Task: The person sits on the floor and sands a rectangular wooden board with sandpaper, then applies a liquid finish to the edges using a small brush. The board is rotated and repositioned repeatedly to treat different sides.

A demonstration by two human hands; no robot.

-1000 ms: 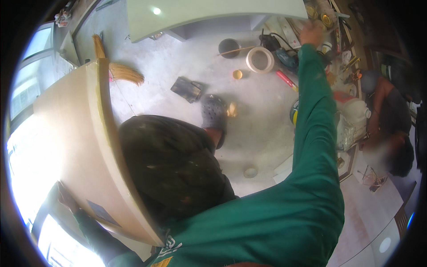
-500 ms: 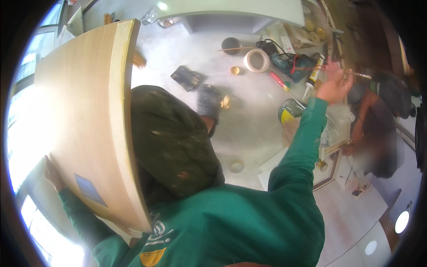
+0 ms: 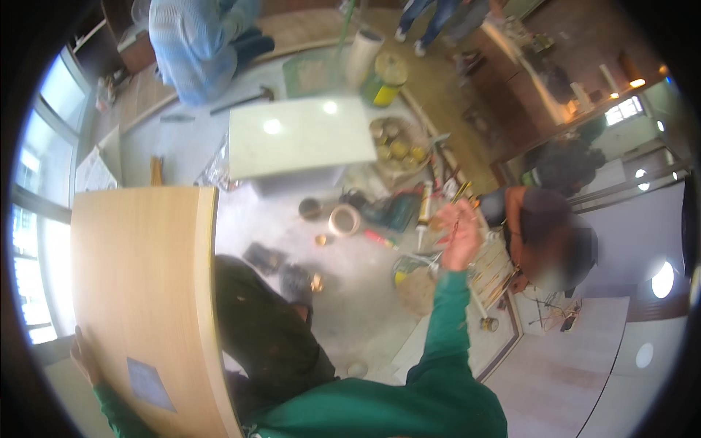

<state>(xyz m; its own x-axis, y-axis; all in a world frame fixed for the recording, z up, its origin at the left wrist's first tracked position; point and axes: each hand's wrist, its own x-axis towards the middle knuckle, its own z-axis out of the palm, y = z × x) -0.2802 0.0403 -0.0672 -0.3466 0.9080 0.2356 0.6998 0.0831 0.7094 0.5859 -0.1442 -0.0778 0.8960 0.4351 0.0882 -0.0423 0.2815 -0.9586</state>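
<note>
A light wood panel (image 3: 142,270) stands on my left, with a pale band down its long edge and a grey-blue label (image 3: 151,383) low on its face. At its lower left edge my left hand (image 3: 85,356) grips the panel, fingers partly hidden. My right hand (image 3: 460,237) is raised over the floor tools, blurred by motion. A thin dark line shows at its fingers, but I cannot tell whether it is something held. Close by lie a sealant tube (image 3: 424,208), a red-handled tool (image 3: 380,239) and a teal power tool (image 3: 400,212).
A roll of tape (image 3: 344,220), a dark round cup (image 3: 309,209) and a white box-like piece (image 3: 299,139) occupy the floor ahead. Several cans sit in a tray (image 3: 398,171). One person crouches at right (image 3: 551,226); another in light blue (image 3: 193,51) is at far left.
My view has lifted, bringing in more of the far room and people. My right hand has shifted left and down in the picture. My left hand stays on the panel's edge.
</note>
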